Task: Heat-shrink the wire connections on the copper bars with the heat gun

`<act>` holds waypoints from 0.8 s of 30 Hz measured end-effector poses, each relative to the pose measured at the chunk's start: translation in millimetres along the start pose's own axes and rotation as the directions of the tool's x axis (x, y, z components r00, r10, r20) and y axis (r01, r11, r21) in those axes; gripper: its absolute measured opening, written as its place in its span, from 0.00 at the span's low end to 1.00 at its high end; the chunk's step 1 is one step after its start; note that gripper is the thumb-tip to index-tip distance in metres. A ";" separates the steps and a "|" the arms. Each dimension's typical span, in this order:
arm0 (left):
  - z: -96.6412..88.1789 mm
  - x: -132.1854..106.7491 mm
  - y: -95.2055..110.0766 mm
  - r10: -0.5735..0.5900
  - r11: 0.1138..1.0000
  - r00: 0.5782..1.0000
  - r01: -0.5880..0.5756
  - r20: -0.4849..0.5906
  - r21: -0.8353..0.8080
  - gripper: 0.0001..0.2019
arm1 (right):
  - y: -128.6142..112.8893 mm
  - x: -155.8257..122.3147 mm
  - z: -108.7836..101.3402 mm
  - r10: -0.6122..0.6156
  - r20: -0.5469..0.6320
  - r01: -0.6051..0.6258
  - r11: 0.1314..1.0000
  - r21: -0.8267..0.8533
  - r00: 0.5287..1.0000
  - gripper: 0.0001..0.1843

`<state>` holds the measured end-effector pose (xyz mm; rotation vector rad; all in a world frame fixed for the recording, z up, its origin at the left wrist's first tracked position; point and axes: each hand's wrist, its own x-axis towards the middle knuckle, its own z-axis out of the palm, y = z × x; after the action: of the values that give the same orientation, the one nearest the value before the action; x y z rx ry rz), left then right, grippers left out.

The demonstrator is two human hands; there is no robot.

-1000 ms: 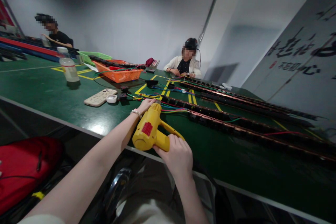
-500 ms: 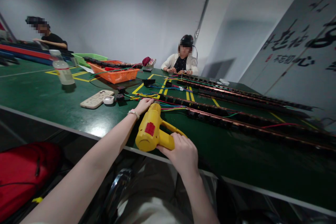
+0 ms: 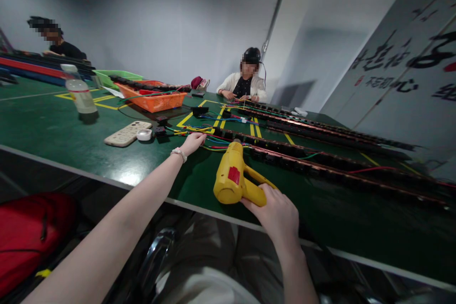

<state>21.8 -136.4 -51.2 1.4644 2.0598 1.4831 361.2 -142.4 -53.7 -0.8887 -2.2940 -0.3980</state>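
Observation:
My right hand [image 3: 280, 209] is wrapped round the handle of a yellow heat gun [image 3: 230, 175] with a red label. Its nozzle points away from me, towards a bundle of coloured wires [image 3: 217, 141]. Closed on those wires is my left hand [image 3: 194, 142], to the left of the nozzle; the fingertips are partly hidden. From the bundle, a long black strip with copper-coloured rails [image 3: 302, 161] runs off to the right. Black connectors [image 3: 162, 132] lie at the wires' left end.
A phone [image 3: 123, 134], a small white case [image 3: 144, 135] and a bottle [image 3: 81, 92] stand left on the green table [image 3: 42, 128]. Behind are an orange basket [image 3: 156, 102] and a green basket [image 3: 110, 80]. More strips [image 3: 320, 128] lie farther back. Two people [image 3: 244, 85] sit across.
The heat gun in my right hand has moved to the right, away from my left hand, its nozzle now farther along the wires. My left hand stays at the wires.

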 end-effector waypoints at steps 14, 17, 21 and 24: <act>3.3 2.7 -4.2 0.003 1.000 1.000 -0.004 -0.012 -0.030 0.20 | 5.1 -3.5 -3.0 -0.011 -0.016 0.009 0.998 -0.064 1.000 0.28; 4.5 4.2 -6.9 -0.004 0.999 1.000 0.003 -0.024 -0.039 0.20 | -4.2 -4.1 -1.8 -0.029 -0.049 0.025 0.996 -0.082 0.998 0.28; 4.5 4.2 -8.1 -0.010 0.999 1.000 0.009 -0.026 -0.046 0.21 | -19.8 -1.9 0.6 -0.038 -0.064 0.033 0.996 -0.083 0.997 0.28; 3.7 3.3 -7.5 -0.002 1.000 1.000 0.001 -0.022 -0.031 0.21 | -32.0 2.1 2.0 -0.035 -0.054 0.032 0.998 -0.052 0.998 0.27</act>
<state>18.1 -131.5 -57.8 1.4411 2.0401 1.5310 337.1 -163.6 -55.3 -0.8540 -2.2597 -0.4916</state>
